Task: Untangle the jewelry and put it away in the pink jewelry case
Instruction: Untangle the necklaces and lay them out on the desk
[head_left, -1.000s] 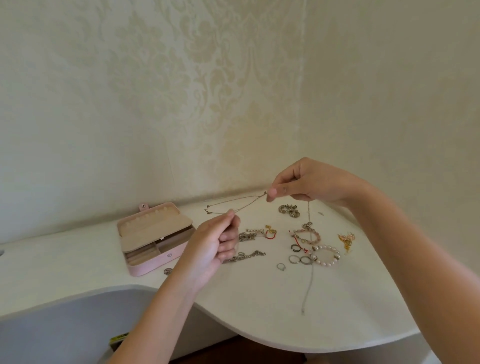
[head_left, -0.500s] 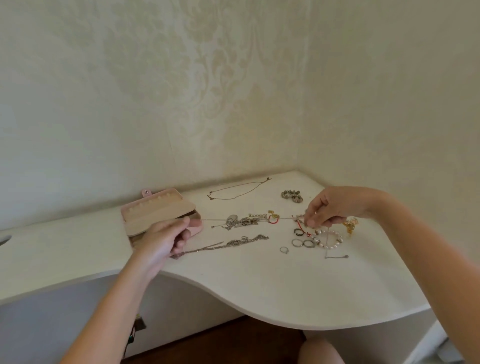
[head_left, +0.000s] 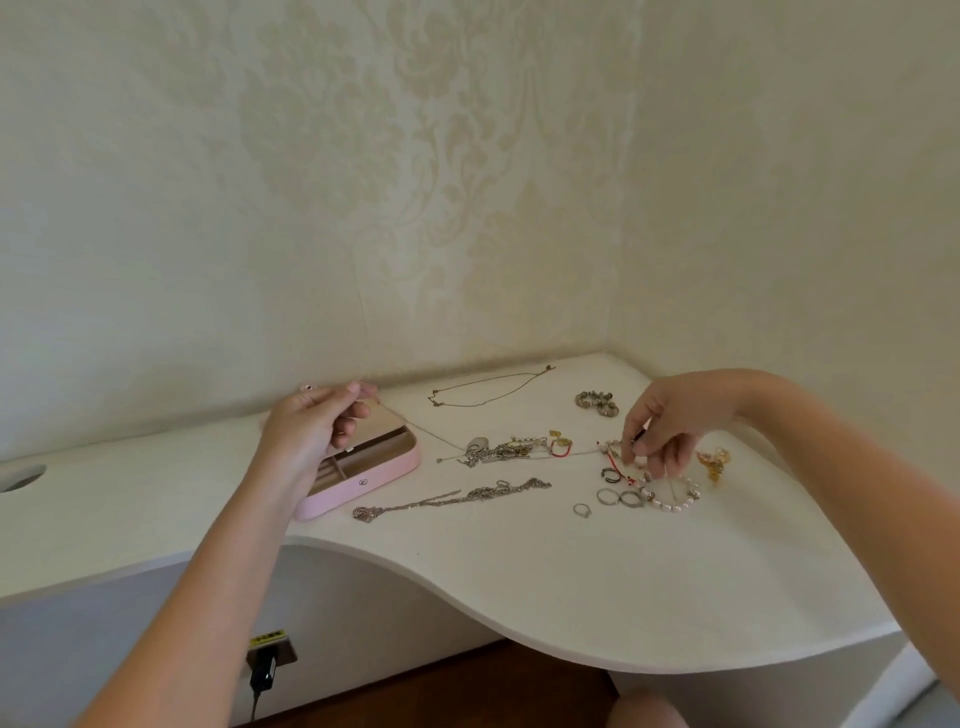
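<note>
Over the desk (head_left: 519, 571), I've lowered both hands: right hand (head_left: 675, 415) pinches the thin chain (head_left: 441, 439) among the beads (head_left: 608, 446), left hand (head_left: 306, 431) pinches its other end above the open pink jewelry case (head_left: 374, 480); stowing looks next.

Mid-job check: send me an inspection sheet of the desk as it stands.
Surface: white curved desk, hole at its left end.
Job's things: pink jewelry case open; fine chain runs from the left hand to the beaded tangle; silver tangle; silver chain; thin necklace; pearl bracelet; rings; gold piece.
Clutter: nothing seen.
Hands: left hand pinches the fine chain over the case; right hand pinches in the beaded tangle.
Cables: black plug under the desk.
Surroundings: patterned wallpaper, room corner.
</note>
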